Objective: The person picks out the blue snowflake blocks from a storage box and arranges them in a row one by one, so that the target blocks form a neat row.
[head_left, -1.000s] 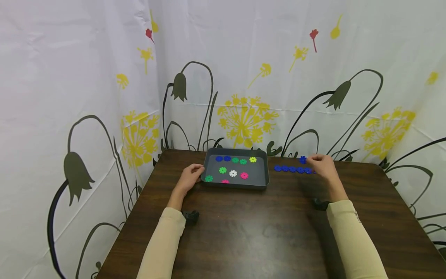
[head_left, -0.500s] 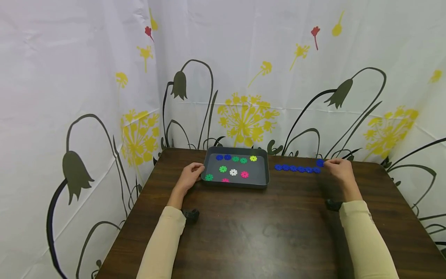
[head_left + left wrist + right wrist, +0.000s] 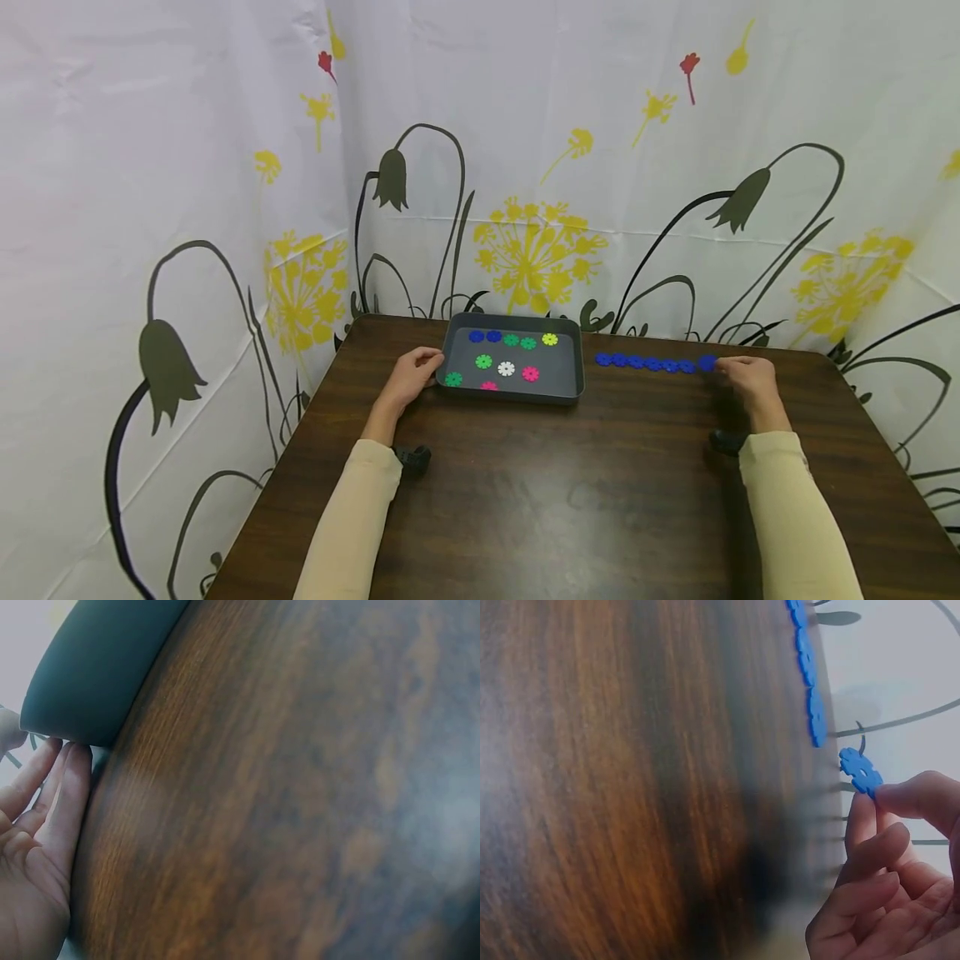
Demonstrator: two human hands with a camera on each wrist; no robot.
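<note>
My right hand (image 3: 752,387) pinches a blue notched plastic disc (image 3: 861,772) between thumb and fingertips, at the right end of a row of several blue discs (image 3: 645,363). In the right wrist view the held disc is tilted, with a small gap between it and the last disc of the row (image 3: 816,718). My left hand (image 3: 408,380) grips the left side of a dark grey tray (image 3: 525,397). Seen from the left wrist, fingertips (image 3: 77,754) press against the tray's outer wall (image 3: 97,682), with the thumb at its rim.
Inside the tray lie blue discs (image 3: 485,337), green discs (image 3: 519,342), a yellow disc (image 3: 550,339), a white disc (image 3: 506,368) and pink discs (image 3: 530,373). A patterned curtain (image 3: 420,75) hangs right behind the dark wooden table (image 3: 570,492).
My right hand has carried the blue disc rightward past the row's end, then lowered it toward the table in line with the row. The left hand stays at the tray.
</note>
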